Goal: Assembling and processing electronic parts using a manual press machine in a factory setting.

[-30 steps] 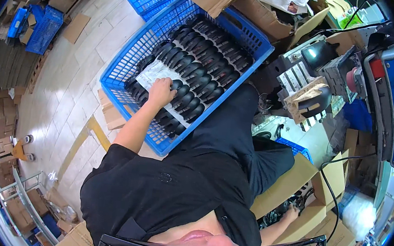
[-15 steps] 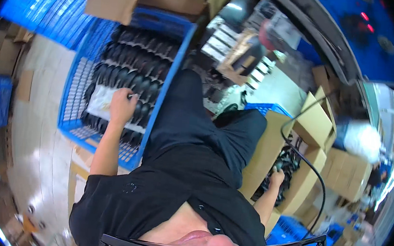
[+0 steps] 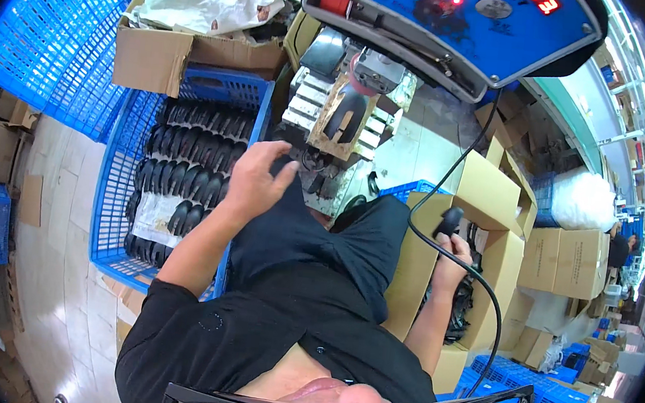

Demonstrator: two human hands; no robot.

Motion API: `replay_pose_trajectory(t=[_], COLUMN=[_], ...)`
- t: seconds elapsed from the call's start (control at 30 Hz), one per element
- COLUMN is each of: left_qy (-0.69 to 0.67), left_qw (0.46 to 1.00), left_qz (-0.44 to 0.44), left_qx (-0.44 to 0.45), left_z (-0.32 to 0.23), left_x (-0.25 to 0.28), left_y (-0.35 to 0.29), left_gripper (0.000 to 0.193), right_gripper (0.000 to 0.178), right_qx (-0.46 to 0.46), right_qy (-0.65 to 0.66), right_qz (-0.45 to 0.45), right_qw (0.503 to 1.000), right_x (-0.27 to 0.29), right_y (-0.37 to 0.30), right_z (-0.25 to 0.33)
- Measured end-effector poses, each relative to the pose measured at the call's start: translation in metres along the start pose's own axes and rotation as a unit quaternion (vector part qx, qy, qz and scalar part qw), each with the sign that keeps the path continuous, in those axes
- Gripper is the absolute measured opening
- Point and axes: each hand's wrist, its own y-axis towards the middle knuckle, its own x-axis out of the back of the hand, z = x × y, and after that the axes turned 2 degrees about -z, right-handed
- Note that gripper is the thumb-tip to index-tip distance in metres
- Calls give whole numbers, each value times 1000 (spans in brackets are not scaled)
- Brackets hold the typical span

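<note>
My left hand (image 3: 256, 179) is raised between the blue crate and the machine, fingers apart, and I see nothing held in it. My right hand (image 3: 453, 257) pinches a black curved plastic shell (image 3: 451, 222) above the open cardboard box (image 3: 495, 284). More black pieces (image 3: 457, 315) lie in that box. On the machine, a black oval shell (image 3: 344, 118) sits in a tan block fixture (image 3: 327, 141) under the pad head (image 3: 378, 71). Rows of black shells (image 3: 185, 180) fill much of the blue crate (image 3: 113, 216), with white paper (image 3: 154, 216) beneath some.
The blue control panel (image 3: 464, 21) with red lights overhangs the far side. A black cable (image 3: 493, 296) loops past my right hand. Stacked blue crates (image 3: 67, 29) stand at the far left. Closed cartons (image 3: 565, 260) and a white bag (image 3: 585, 200) are at the right.
My left hand has moved from over the crate rightward toward the machine. My right hand has risen out of the box, the black shell now plainly visible in its fingers. The view has shifted.
</note>
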Motion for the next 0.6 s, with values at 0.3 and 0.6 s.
replay_pose_trajectory(t=[0.3,0.6], left_qy=[145,95], left_qw=[974,986], left_qz=[-48,-78], left_qx=[-166,-112], left_z=[-62,-69], left_x=[-45,-46], left_y=[94,102], left_gripper=[48,37], right_gripper=[41,38], right_qx=[-80,-86], right_qy=[291,410], right_qz=[157,207], right_qw=[940,884], right_x=[-107,-163], right_y=[-14,17], right_z=[153,209])
